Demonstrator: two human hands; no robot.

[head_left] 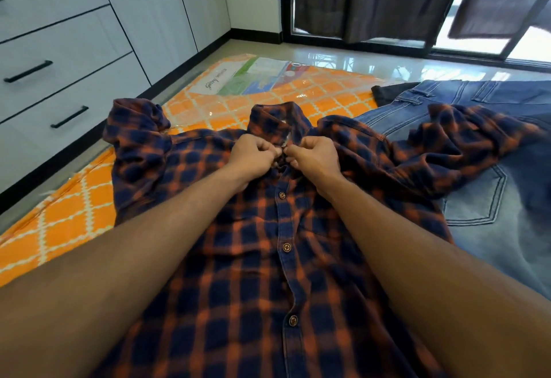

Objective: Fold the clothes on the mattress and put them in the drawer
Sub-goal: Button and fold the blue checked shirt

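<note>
your left hand (253, 153) and right hand (310, 158) hide the top button of the shirt (238, 258). the shirt's bottom runs off the lower edge. the jeans (492, 198) are cut off on the right, partly under a sleeve. the mattress (74, 213) label is too blurry to read.

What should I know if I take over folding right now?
Left hand and right hand: both pinch the plaid shirt at its placket just below the collar, apparently working the top button.
The shirt lies face up on the orange mattress, sleeves spread.
Blue jeans lie unfolded under its right sleeve.
The drawers are shut.
Nothing is folded yet; fold both, then stow them.
</note>
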